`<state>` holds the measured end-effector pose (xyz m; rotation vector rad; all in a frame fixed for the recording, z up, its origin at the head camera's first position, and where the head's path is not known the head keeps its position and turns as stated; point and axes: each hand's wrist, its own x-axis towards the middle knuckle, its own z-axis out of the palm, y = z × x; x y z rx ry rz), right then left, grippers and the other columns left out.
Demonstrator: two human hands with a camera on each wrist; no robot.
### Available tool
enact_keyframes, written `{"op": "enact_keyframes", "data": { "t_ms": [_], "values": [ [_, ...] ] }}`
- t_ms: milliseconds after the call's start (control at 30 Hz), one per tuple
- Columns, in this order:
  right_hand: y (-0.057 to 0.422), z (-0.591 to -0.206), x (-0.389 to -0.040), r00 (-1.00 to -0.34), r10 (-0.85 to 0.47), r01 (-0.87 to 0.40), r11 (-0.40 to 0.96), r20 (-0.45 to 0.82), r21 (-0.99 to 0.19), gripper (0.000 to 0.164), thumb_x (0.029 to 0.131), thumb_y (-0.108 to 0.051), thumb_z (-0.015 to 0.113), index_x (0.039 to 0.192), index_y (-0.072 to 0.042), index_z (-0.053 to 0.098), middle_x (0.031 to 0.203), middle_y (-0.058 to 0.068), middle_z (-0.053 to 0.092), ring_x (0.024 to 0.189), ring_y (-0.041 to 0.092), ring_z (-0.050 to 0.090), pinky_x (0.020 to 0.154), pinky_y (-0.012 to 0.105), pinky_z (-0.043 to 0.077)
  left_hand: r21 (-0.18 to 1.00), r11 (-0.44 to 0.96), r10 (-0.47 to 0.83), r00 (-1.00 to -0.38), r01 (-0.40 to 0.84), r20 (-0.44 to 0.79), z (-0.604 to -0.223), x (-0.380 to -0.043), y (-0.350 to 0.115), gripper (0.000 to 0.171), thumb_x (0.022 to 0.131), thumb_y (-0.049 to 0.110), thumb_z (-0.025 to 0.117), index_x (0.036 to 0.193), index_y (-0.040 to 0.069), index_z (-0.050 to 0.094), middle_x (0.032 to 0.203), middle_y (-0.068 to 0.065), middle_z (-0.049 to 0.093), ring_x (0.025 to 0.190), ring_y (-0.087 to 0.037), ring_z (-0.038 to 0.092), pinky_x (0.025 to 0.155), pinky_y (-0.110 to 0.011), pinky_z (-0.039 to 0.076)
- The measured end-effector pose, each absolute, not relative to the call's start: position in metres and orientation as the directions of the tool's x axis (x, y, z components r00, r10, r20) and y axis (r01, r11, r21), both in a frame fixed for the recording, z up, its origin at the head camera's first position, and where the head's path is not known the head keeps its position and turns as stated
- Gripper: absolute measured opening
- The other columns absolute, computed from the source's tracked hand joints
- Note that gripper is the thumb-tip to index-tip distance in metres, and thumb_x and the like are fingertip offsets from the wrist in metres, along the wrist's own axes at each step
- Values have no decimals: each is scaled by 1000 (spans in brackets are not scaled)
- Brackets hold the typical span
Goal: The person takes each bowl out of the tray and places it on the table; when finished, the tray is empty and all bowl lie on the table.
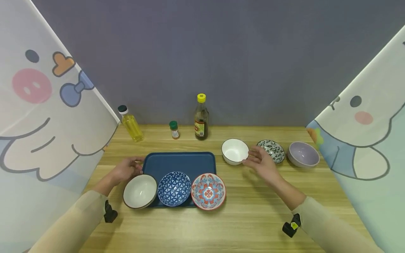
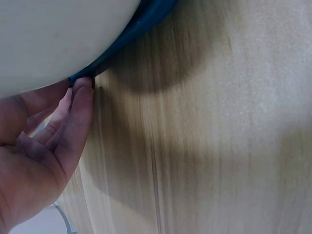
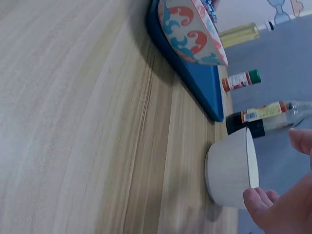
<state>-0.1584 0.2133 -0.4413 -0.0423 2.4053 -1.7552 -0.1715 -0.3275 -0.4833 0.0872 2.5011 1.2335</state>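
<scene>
My left hand is at the left side of the blue tray, its fingertips bent against the rim in the left wrist view. Its thumb is partly hidden behind the cream bowl. This bowl, a blue-and-white patterned bowl and a red-and-blue floral bowl sit in a row along the tray's near side. My right hand reaches to the right side of a white dark-rimmed bowl, thumb and fingers spread apart, fingertips right at the rim.
Right of the white bowl are a small patterned plate and a lilac bowl. Behind the tray stand an oil bottle, a green-capped spice jar and a yellow-capped sauce bottle. A grey wall bounds the wooden table.
</scene>
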Motion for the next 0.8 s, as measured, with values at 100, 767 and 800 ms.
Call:
{"op": "enact_keyframes", "data": {
  "t_ms": [100,767,800],
  "values": [
    [211,-438,-155,-985,-145,40,322,-91,-946,78,93,-16,76,155,1,32,151,27,45,135,43,51,96,21,51,780,618,212,-935,-96,-283,-481,-172,-326,55,92,-5,65,143,-13,46,101,-19,65,86,-22,62,67,-31,51],
    [167,-464,-138,-885,-452,9,227,-113,-974,68,94,-5,71,150,10,36,140,39,49,125,52,57,93,33,57,788,601,203,-929,-131,-310,-480,-173,-326,58,92,-5,65,145,-13,43,102,-20,63,84,-22,62,64,-30,52],
    [165,-467,-138,-880,-459,18,228,-124,-973,68,94,-6,71,150,10,36,140,39,49,124,51,58,93,33,57,790,600,206,-928,-130,-309,-480,-173,-326,58,92,-5,66,145,-13,43,102,-20,63,84,-22,62,64,-31,52]
  ]
}}
